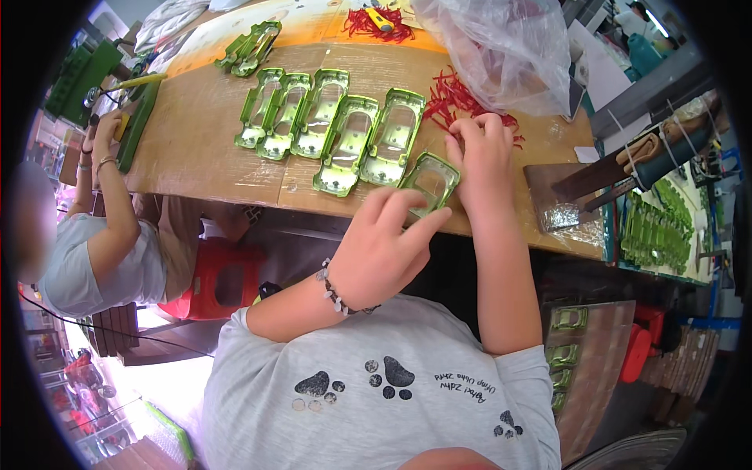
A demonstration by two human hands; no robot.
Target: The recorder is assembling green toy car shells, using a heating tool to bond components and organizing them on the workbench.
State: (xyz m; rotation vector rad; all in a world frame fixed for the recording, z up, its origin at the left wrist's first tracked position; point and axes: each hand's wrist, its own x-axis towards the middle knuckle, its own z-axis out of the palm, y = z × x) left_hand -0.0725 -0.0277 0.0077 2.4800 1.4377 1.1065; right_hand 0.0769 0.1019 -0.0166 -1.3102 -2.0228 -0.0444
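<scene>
A green plastic toy car body shell [432,182] with an open window frame sits tilted at the table's near edge. My left hand [385,244], a beaded bracelet on its wrist, grips the near end of that shell between thumb and fingers. To the right of the shell is my right hand [484,157], its fingers bent and drawn together beside a heap of thin red strips [454,97]. What its fingertips hold, if anything, is hidden. Just left of my hands, several like green shells [345,145] lie side by side in a slanting row.
More green shells [252,48] lie at the far left. A yellow-handled tool [381,20] rests on another red heap. Clear plastic bag [501,55] lies at the back right; tools stand in a rack [654,157]. A co-worker [110,243] sits at left near a red stool [223,278].
</scene>
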